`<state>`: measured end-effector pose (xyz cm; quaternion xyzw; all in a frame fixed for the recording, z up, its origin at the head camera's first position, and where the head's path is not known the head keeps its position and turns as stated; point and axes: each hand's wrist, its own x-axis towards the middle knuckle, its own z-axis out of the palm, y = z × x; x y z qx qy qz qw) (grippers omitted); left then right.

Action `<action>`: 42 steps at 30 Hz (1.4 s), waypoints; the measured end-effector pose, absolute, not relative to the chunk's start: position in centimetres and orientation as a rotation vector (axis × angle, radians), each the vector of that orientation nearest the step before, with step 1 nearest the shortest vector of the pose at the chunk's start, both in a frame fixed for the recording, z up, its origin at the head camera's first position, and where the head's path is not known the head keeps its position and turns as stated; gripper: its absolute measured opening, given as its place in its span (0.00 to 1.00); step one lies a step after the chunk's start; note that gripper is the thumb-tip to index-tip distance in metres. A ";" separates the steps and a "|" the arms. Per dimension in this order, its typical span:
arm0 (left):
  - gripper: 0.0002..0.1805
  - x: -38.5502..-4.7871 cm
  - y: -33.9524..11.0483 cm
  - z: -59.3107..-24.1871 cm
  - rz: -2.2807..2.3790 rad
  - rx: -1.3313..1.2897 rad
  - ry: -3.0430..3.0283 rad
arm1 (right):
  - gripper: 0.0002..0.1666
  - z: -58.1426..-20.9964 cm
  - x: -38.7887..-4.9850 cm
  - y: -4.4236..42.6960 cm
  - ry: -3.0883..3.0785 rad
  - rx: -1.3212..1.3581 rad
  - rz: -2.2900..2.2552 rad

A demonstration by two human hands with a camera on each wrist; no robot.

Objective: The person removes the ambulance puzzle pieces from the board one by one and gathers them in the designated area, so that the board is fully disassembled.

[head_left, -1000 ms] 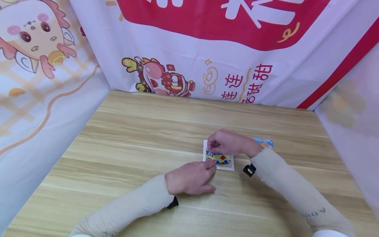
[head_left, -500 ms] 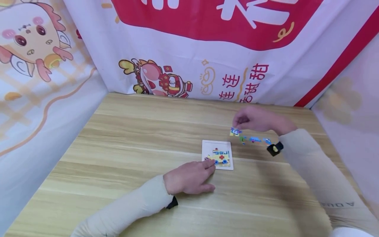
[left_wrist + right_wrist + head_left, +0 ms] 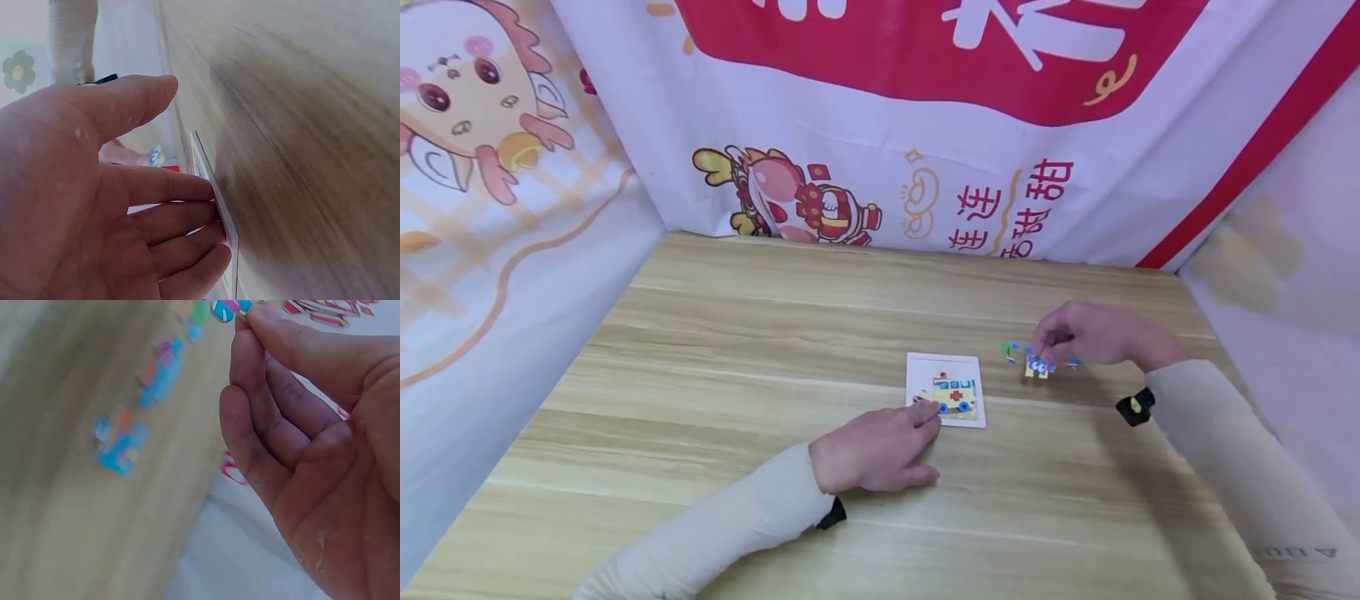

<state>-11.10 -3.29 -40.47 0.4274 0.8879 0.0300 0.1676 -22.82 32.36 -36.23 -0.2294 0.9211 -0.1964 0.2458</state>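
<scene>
A white square puzzle tray lies on the table, its lower part filled with pieces picturing a yellow ambulance. My left hand rests its fingertips on the tray's lower left; in the left wrist view the fingers of that hand are extended against the thin tray edge. To the right of the tray, my right hand pinches a yellow and blue puzzle piece above the table. Only part of this piece shows beside the thumb of my right hand in the right wrist view.
Loose pieces lie right of the tray: a green one and blue ones, partly behind the held piece. The right wrist view shows a blue and orange piece and another blue piece. Printed cloth hangs along the table's back edge.
My right hand has lifted from the tray with the yellow and blue piece and moved right, over the loose pieces. The tray's upper part is now uncovered. My left hand has stayed on the tray.
</scene>
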 end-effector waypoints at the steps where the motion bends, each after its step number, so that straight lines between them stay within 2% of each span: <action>1: 0.40 -11.1 -3.3 -40.5 0.081 1.212 2.524 | 0.06 -36.8 -22.7 32.2 2.500 -0.619 -0.548; 9: 0.41 -11.1 -3.2 -40.6 0.055 1.205 2.526 | 0.06 -39.8 -22.5 30.9 2.461 -0.636 -0.598; 19: 0.41 -11.0 -3.3 -40.5 0.054 1.210 2.540 | 0.08 -40.3 -22.5 30.1 2.531 -0.620 -0.573; 31: 0.40 -11.0 -3.3 -40.8 0.049 1.236 2.556 | 0.07 -40.0 -22.2 29.7 2.575 -0.674 -0.564; 38: 0.40 -11.0 -3.3 -40.9 0.032 1.239 2.548 | 0.05 -38.0 -22.1 28.7 2.606 -0.782 -0.525; 42: 0.40 -11.1 -3.3 -40.9 0.042 1.230 2.547 | 0.07 -36.6 -22.2 27.2 2.609 -0.862 -0.495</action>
